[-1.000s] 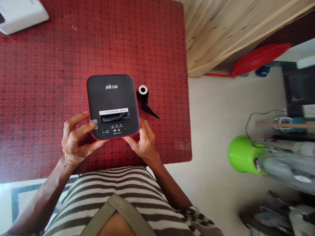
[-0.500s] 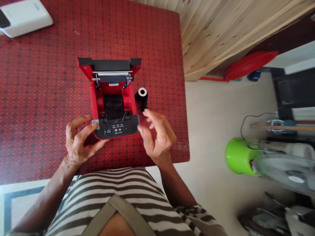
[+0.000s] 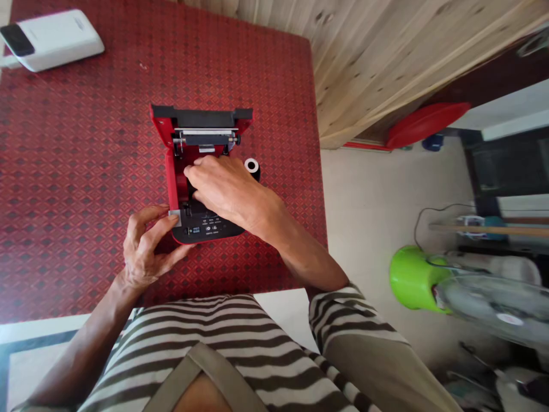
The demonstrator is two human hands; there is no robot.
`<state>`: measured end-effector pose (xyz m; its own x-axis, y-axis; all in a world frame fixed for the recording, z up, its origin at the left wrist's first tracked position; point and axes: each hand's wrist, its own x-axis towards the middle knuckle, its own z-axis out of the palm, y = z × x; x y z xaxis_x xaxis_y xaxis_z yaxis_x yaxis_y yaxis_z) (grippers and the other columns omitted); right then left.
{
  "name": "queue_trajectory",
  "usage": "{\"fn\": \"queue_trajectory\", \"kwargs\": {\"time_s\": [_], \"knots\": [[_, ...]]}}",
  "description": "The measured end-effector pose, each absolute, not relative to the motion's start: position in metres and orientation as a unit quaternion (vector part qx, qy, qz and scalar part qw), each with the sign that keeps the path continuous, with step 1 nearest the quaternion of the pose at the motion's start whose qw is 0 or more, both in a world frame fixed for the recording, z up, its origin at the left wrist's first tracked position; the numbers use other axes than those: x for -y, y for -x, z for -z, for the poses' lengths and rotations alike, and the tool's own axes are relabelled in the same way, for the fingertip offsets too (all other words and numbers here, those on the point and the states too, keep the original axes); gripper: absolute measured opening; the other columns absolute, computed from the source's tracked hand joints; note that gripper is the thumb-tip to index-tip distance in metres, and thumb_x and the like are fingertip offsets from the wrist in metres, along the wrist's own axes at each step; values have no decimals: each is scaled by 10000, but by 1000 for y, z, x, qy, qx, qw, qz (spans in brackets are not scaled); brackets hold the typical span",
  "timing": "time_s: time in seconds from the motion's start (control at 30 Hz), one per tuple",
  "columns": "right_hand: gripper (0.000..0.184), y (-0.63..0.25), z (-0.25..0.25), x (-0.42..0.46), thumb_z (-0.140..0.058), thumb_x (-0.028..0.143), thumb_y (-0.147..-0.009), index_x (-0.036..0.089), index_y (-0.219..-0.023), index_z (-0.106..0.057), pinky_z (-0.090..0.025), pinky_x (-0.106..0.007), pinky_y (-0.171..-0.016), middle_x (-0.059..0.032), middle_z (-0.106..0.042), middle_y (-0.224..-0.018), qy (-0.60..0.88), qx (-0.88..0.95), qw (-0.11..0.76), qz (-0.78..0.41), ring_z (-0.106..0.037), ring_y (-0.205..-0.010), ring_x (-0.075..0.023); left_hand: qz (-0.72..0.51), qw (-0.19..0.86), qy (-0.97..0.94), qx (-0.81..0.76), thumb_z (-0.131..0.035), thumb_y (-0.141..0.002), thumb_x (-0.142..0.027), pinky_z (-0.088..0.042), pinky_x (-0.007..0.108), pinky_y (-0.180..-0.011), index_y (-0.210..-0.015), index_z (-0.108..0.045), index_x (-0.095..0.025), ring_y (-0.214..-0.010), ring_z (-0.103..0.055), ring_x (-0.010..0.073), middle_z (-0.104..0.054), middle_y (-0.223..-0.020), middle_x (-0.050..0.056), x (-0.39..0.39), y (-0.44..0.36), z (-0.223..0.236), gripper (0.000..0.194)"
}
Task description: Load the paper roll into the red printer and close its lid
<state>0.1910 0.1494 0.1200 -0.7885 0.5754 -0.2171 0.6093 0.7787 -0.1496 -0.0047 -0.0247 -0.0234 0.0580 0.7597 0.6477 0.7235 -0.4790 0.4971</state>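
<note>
1. A desk covered in red diamond-patterned cloth (image 3: 86, 171) fills the left of the view. A pale pine-plank panel (image 3: 386, 63) rises beyond its far edge, and a beige floor (image 3: 364, 229) lies to its right.
2. On that floor, a lime-green plastic tub (image 3: 414, 278) sits against a grey electric fan (image 3: 489, 303), which is blurred and cut off by the frame's edge.
3. A white rectangular device (image 3: 54, 40) lies near the desk's far left corner.
4. A black-and-red thermal printer (image 3: 201, 137) sits mid-desk, its lid tilted open away from the person. The right hand (image 3: 227, 189) hides most of the open compartment, so its contents cannot be made out.
5. A black paper roll with a white core (image 3: 252, 167) stands just beside the printer's right wall, its lower part hidden behind that hand.
6. The hands are apart. The right lies palm-down across the compartment, fingers pointing left, and whether it grips anything cannot be told. The left hand (image 3: 143, 246) pinches the printer's front-left corner, its fingertips at a small grey tab (image 3: 174, 216).
</note>
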Motion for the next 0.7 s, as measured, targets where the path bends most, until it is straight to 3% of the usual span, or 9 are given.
{"fn": "queue_trajectory", "kwargs": {"time_s": [0.1,0.2,0.33,0.4,0.47,0.57,0.63,0.7], "knots": [[566,-193,-133,-147,-388,-11,-1293,125,-1572,-861,-686,-396,-1122,-221,-917,-1532,-313,-925,176,125,-909,-1460,-338,-468,39,-723,-507,-1144,-1016,-429,-830,511,-1069,-1653,-775,-378,-1293,-905,335,-848,-1506,124,24,6,26,738],[590,-191,-138,-147,-361,-1,-1293,138,-1595,-848,-662,-410,-1113,-213,-911,-1532,-316,-926,160,130,-897,-1454,-345,-486,45,-715,-501,-1196,-957,-441,-819,497,-1082,-1706,-762,-376,-1289,-903,334,-857,-1510,121,23,6,27,868],[485,-207,-144,-139,-464,98,-1319,182,-1633,-824,-654,-438,-1038,-181,-895,-1540,-332,-925,112,146,-895,-1338,-347,-464,-2,-737,-492,-1113,-1051,-429,-816,483,-1039,-1800,-702,-320,-1272,-900,337,-857,-1495,161,22,4,24,862],[387,-231,-144,-134,-581,149,-1303,199,-1574,-854,-677,-456,-1020,-153,-906,-1488,-343,-920,27,188,-887,-1270,-338,-455,-13,-742,-491,-1082,-1081,-426,-819,486,-1020,-1827,-676,-314,-1265,-901,338,-855,-1489,170,21,4,22,856],[263,-261,-140,-129,-739,227,-1254,235,-1460,-901,-711,-444,-953,-104,-922,-1403,-339,-895,-125,262,-863,-1087,-281,-451,-15,-744,-494,-1077,-1087,-437,-819,490,-1011,-1838,-664,-322,-1259,-901,340,-856,-1476,169,22,4,21,865],[239,-306,-120,-118,-936,367,-1125,283,-1349,-938,-637,-378,-637,-56,-906,-1331,-347,-796,-313,385,-676,-729,-167,-446,-14,-742,-500,-1099,-1065,-473,-812,501,-1016,-1828,-673,-336,-1241,-896,340,-858,-1451,157,23,6,21,884],[253,-326,-97,-105,-993,416,-1071,312,-1294,-932,-581,-348,-584,-32,-875,-1226,-386,-725,-373,431,-659,-730,-165,-448,-14,-737,-506,-1115,-1047,-484,-802,505,-1016,-1816,-678,-356,-1229,-890,336,-857,-1444,140,23,7,22,893],[270,-335,-71,-90,-976,469,-1069,318,-1279,-896,-593,-327,-629,-6,-839,-1107,-425,-664,-403,465,-715,-794,-182,-450,-17,-736,-506,-1122,-1037,-503,-791,505,-1014,-1809,-677,-371,-1223,-883,331,-855,-1435,120,23,7,23,901]]}}
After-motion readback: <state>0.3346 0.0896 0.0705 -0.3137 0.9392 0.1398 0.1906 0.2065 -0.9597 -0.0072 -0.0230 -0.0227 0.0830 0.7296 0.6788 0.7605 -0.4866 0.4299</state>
